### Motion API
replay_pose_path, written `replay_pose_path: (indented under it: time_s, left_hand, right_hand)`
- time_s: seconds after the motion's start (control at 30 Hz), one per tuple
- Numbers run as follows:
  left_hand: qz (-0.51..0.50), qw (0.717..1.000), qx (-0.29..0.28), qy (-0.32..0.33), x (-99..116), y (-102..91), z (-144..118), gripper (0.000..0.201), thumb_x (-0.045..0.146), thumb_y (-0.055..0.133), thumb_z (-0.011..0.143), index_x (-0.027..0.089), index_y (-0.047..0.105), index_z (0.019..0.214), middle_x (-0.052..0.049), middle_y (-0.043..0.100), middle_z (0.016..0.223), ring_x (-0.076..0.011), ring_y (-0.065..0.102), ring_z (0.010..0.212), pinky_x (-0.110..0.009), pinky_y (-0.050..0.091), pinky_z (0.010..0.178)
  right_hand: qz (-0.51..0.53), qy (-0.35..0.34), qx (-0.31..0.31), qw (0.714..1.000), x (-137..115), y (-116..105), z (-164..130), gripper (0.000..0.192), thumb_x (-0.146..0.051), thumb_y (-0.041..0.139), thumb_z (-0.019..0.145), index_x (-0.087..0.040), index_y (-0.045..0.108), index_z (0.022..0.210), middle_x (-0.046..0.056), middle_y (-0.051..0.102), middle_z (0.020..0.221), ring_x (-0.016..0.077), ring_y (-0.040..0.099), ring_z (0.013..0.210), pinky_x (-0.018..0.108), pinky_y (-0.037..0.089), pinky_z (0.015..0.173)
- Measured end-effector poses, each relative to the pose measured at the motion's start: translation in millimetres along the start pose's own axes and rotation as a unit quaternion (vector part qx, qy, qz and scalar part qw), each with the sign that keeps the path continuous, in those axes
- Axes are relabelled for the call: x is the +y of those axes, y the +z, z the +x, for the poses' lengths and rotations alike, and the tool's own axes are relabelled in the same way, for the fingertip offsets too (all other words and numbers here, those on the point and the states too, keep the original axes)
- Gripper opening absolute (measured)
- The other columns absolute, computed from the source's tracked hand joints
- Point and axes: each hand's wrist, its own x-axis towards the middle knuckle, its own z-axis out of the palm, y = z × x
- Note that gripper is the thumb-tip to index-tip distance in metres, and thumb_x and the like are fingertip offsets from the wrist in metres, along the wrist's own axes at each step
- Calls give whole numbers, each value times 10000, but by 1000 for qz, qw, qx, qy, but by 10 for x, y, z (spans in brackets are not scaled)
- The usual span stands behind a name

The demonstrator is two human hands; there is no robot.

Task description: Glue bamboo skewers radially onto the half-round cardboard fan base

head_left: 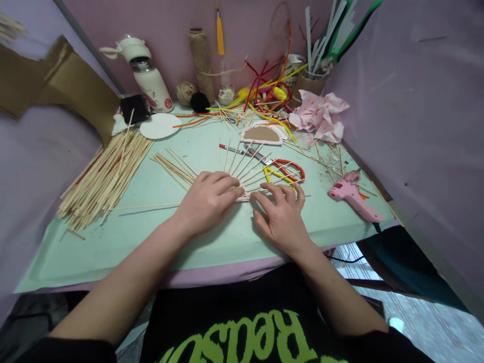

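My left hand lies palm down on a fan of thin bamboo sticks that spread out from a point between my hands on the pale green mat. The fingertips of that hand press the base of the fan. My right hand rests flat beside it, fingers spread, touching the sticks' lower ends. Neither hand grips anything. Just beyond my right fingers lie red and yellow-handled scissors.
A large bundle of bamboo sticks lies at the left. A pink glue gun sits at the right. At the back stand a white bottle, twine spools, a half-round cardboard piece, pink patterned cloth and coloured strips.
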Motion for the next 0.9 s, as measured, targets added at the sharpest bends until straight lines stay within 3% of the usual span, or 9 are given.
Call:
replay_pose_path:
  time_s: [0.1,0.33,0.9]
  left_hand:
    - [-10,1000,3,20,-83,49,57,238,222,498,992,244,728,1050,-54,747,1067,-221,589,1074,-396,376,859]
    - [-32,999,9,-6,-122,205,-48,215,221,582,954,325,746,1047,-41,730,1036,-231,532,1095,-427,356,894]
    - [-33,999,-5,-4,-157,242,-62,220,205,603,941,325,750,1052,-44,715,1053,-220,513,1064,-413,361,877]
  right_hand:
    - [2,7,8,1000,3,-2,-7,312,-354,548,924,-270,667,1200,81,590,1344,298,437,1230,590,137,1170]
    - [3,11,5,1000,6,3,-7,306,-351,549,923,-275,671,1193,82,583,1353,302,433,1241,593,138,1171]
    - [-10,10,-11,1000,-11,-1,2,307,-349,548,921,-275,683,1187,87,565,1371,310,418,1248,610,135,1167]
